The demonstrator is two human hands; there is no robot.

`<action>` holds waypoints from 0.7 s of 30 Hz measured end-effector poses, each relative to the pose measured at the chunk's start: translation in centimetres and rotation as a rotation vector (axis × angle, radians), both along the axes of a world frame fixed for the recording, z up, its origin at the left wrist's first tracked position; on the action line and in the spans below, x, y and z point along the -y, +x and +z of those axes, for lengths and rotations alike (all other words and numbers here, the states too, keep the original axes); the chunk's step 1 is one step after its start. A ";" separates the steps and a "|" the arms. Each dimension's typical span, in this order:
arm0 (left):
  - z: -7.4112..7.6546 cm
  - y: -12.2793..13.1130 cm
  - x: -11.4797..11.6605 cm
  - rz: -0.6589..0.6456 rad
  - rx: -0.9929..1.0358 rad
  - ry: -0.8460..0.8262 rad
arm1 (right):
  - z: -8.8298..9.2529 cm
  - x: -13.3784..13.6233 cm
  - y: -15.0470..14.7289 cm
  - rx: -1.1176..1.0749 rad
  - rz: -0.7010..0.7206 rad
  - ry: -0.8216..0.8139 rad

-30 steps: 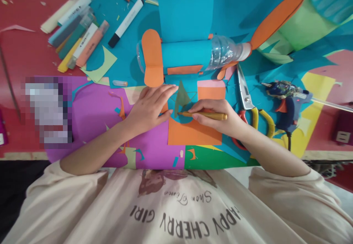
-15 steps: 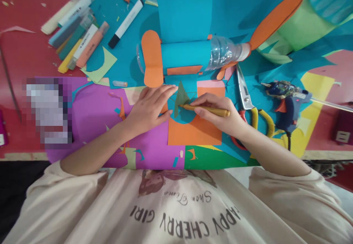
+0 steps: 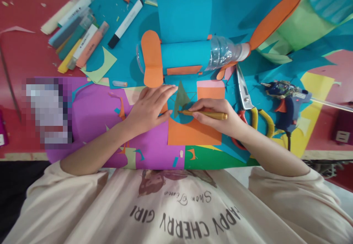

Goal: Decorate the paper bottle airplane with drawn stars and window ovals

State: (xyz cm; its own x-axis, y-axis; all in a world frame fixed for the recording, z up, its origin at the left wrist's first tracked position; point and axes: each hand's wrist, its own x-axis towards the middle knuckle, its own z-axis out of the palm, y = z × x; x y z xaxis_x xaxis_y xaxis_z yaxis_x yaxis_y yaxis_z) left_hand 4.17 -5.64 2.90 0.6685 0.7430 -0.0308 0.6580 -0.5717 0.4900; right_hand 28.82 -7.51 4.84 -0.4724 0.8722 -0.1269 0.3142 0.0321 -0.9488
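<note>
1. A blue paper piece (image 3: 187,117) lies between the two hands, on the near side of a bottle; its rounded edge borders an orange sheet (image 3: 194,135). Thin drawn lines and a green patch (image 3: 182,96) mark it.
2. The right hand (image 3: 226,116) grips a yellow-brown marker (image 3: 216,115) between its fingers, tip at the green patch.
3. The left hand (image 3: 151,106) lies flat, fingers extended and gripping nothing — fingertips by the patch, thumb apart.
4. Beyond them, the clear bottle (image 3: 224,52) lies on its side, wrapped in blue paper, with an orange blade (image 3: 277,17) at its cap end.
5. To the right are scissors (image 3: 246,96) and a glue gun (image 3: 292,106).
6. At far left, grouped markers (image 3: 78,34) lie partly on the red bench (image 3: 19,60) — purple paper (image 3: 93,113) spreads nearer the person.
</note>
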 end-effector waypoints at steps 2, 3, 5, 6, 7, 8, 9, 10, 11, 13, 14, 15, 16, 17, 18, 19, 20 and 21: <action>-0.1 0.0 0.0 -0.001 -0.003 0.003 | 0.0 0.0 0.0 0.001 0.007 0.002; -0.1 0.0 0.0 0.000 -0.001 0.008 | 0.0 0.0 0.0 0.000 0.007 0.001; -0.1 0.0 0.1 -0.005 0.007 0.024 | 0.1 0.0 0.0 -0.004 -0.002 -0.012; -0.2 0.0 0.1 -0.009 0.012 0.034 | 0.1 0.0 0.0 -0.013 -0.017 -0.019; -0.2 0.0 0.1 -0.015 0.017 0.044 | 0.1 0.0 0.0 -0.027 -0.039 -0.024; -0.2 -0.1 0.1 -0.019 0.022 0.054 | 0.2 0.0 -0.1 -0.045 -0.064 -0.025; -0.1 -0.1 0.1 -0.022 0.027 0.060 | 0.2 -0.1 -0.1 -0.064 -0.087 -0.023; -0.1 -0.1 0.1 -0.021 0.029 0.061 | 0.2 -0.1 -0.1 -0.082 -0.106 -0.020; -0.1 -0.1 0.1 -0.018 0.028 0.057 | 0.2 -0.1 -0.2 -0.098 -0.117 -0.016; -0.1 -0.1 0.1 -0.011 0.022 0.035 | 0.2 -0.1 -0.3 -0.113 -0.119 -0.012; -0.1 -0.1 0.1 -0.009 0.018 0.024 | 0.2 -0.1 -0.3 -0.114 -0.116 -0.009; 0.0 -0.1 0.1 -0.008 0.014 0.016 | 0.1 -0.1 -0.3 -0.113 -0.115 -0.003; 0.0 -0.1 0.1 -0.007 0.011 0.013 | 0.1 -0.1 -0.3 -0.109 -0.115 0.004; 0.0 -0.1 0.1 -0.008 0.010 0.017 | 0.0 -0.1 -0.3 -0.102 -0.116 0.012; -0.1 -0.1 0.1 -0.008 0.010 0.024 | 0.0 -0.1 -0.3 -0.095 -0.116 0.021; -0.1 0.0 0.1 -0.008 0.010 0.031 | -0.1 0.0 -0.3 -0.087 -0.112 0.030; -0.1 0.0 0.1 -0.008 0.010 0.035 | -0.1 0.0 -0.3 -0.077 -0.105 0.036; -0.1 0.0 0.1 -0.006 0.010 0.036 | -0.1 -0.1 -0.2 -0.065 -0.096 0.040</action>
